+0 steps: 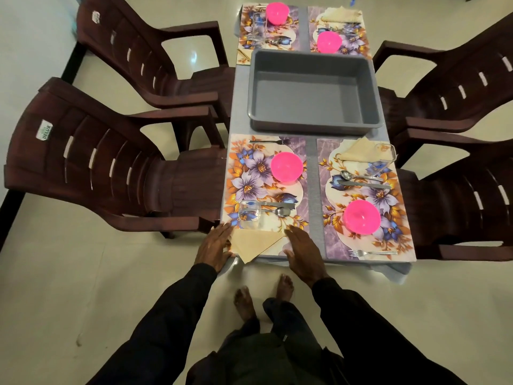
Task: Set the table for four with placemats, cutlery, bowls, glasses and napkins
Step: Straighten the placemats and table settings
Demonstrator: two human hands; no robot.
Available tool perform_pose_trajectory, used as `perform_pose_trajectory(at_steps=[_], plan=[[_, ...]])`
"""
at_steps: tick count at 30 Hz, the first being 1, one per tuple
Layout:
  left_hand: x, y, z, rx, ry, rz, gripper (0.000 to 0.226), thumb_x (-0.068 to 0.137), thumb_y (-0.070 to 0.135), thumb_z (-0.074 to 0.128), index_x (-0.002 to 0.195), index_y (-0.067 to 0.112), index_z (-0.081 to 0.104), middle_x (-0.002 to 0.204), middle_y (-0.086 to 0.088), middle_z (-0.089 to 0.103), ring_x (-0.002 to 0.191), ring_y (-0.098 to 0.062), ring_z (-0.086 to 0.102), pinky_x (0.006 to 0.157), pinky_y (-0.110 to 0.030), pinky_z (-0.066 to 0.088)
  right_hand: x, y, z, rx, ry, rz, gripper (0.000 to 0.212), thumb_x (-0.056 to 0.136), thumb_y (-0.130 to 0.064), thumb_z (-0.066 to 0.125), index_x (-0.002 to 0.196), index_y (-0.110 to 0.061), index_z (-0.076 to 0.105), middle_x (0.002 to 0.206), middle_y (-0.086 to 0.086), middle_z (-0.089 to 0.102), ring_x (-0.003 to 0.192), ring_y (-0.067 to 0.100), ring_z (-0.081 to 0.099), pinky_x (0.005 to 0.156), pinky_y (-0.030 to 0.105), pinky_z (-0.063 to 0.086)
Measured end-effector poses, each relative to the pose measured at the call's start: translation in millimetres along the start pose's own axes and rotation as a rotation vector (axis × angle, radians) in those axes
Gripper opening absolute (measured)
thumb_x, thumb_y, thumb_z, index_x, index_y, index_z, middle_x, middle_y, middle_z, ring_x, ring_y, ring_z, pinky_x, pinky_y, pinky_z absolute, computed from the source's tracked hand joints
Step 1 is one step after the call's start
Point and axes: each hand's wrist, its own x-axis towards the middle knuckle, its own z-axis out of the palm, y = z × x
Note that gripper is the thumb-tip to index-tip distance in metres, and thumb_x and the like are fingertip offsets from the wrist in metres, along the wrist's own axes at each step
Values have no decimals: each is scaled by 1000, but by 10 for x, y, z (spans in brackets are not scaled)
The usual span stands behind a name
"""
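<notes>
Floral placemats cover the table ends. On the near left placemat (249, 173) sit a pink bowl (286, 166), a fork (269, 141), a glass (250, 217), a spoon and knife (277, 208). A beige folded napkin (256, 243) lies at its near edge, one corner past the table edge. My left hand (215, 247) lies flat with straight fingers beside the napkin's left edge. My right hand (304, 252) lies flat at its right edge. The near right placemat (330, 237) holds a pink bowl (361, 217), fork (372, 253), spoon, knife, glass (384, 158) and napkin (358, 151).
An empty grey tub (315, 122) sits mid-table. Two far placemats carry pink bowls (277, 13) (329, 41), cutlery, a glass and a napkin (341, 14). Dark brown plastic chairs (111, 162) (458, 195) stand at both long sides. My bare feet are on the pale floor.
</notes>
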Motion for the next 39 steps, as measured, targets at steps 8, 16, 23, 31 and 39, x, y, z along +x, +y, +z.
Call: perform_pose_trajectory(at_steps=[8, 16, 23, 31, 39], plan=[[-103, 150, -166, -72, 24, -80, 76, 79, 17, 85, 147, 10, 51, 154, -8, 48, 144, -25, 42, 118, -34, 32, 248, -384, 151, -9, 23, -117, 29, 87, -2, 72, 115, -5, 69, 117, 14, 69, 109, 32, 65, 83, 42, 60], [53, 168, -433, -127, 11, -88, 82, 76, 14, 88, 148, 13, 48, 154, -8, 48, 144, -26, 41, 119, -35, 31, 394, -276, -151, 49, 178, 11, 28, 88, 0, 70, 116, -4, 69, 113, 16, 70, 105, 34, 66, 86, 43, 58], [350, 99, -706, -123, 59, -55, 71, 82, 12, 83, 146, 7, 51, 151, -13, 50, 144, -29, 42, 118, -32, 24, 725, -149, -578, 49, 268, 104, 25, 94, -6, 64, 119, -5, 68, 114, 16, 70, 107, 35, 64, 87, 44, 54], [1085, 149, -950, -31, 96, -19, 57, 88, 20, 78, 141, 9, 57, 146, -10, 56, 138, -28, 49, 117, -33, 28, 1436, 162, -793, 174, 230, 175, 58, 89, -16, 75, 141, -9, 50, 143, 11, 54, 133, 27, 48, 103, 38, 45], [1917, 376, -1034, -3, 2, 2, 47, 96, 19, 69, 140, 10, 57, 145, -12, 56, 135, -28, 50, 111, -23, 27, 1962, 435, -922, 355, 55, 131, 84, 78, -8, 74, 150, -18, 34, 151, 6, 42, 136, 19, 41, 112, 38, 40]])
